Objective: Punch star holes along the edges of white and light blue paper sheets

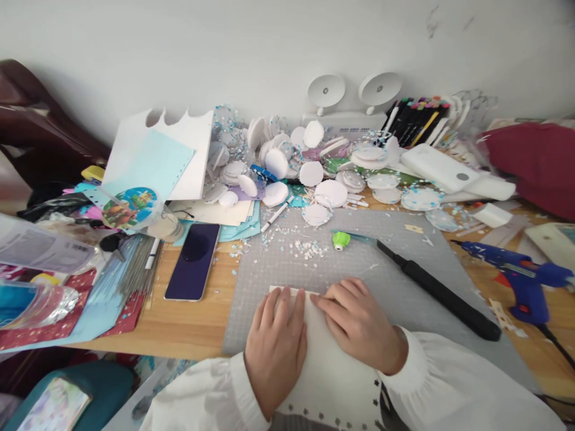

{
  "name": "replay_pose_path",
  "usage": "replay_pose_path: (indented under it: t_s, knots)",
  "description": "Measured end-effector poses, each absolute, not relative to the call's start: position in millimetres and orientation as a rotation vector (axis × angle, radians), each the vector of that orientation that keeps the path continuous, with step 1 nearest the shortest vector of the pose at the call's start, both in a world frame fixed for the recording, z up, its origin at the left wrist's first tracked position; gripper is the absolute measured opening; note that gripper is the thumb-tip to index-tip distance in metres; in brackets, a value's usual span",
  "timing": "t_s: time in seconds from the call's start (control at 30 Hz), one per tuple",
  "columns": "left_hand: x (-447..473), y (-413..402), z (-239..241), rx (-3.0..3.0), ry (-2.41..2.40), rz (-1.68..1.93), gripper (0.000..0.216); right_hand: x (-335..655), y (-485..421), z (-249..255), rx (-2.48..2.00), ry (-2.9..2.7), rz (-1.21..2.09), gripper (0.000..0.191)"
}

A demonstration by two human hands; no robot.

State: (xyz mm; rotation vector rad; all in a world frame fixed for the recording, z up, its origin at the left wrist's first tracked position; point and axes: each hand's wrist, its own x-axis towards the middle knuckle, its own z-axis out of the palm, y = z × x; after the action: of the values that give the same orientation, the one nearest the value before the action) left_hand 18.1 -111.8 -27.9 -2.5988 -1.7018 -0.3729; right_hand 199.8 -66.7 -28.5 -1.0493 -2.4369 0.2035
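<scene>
A cream paper sheet [332, 377] with flower-shaped punched holes lies at the near side of the grey cutting mat [245, 293] on the worktop [153, 326]. The left hand [276, 347] lies flat on it, fingers extended; the right hand [359, 326] rests beside it, fingers bent near the far edge, though I cannot tell whether they pinch the paper. A black-handled craft knife [449, 299] lies to the right, near a blue hot-glue gun [523, 275].

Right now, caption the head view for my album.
Left hand and right hand rest on a white sheet over a gray gridded mat.
</scene>
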Motion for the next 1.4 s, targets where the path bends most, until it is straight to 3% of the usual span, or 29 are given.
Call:
replay_pose_path:
  t_s: [0.37, 0.73, 0.87, 1.2, 1.4]
  knots:
    - [19, -110, -23, -2.611, -1.65, -0.377, 0.045, 212, -63, -26, -1.078, -2.385, 0.235, 0.03]
    - [-5, -86, -14, -2.659, -1.548, -0.257, 0.041, 216, -48, -29, -1.186, -2.383, 0.274, 0.013]
    - [5, -86, -23, -2.794, -1.326, -0.237, 0.045, 214, -50, -34, -1.115, -2.384, 0.257, 0.016]
    - [16, -85, -25, -2.816, -1.39, -0.124, 0.06, 215, -58, -34, -0.948, -2.432, 0.068, 0.031]
    - [19, -86, -24, -2.779, -1.37, -0.113, 0.058, 217, -59, -35, -0.957, -2.416, 0.167, 0.029]
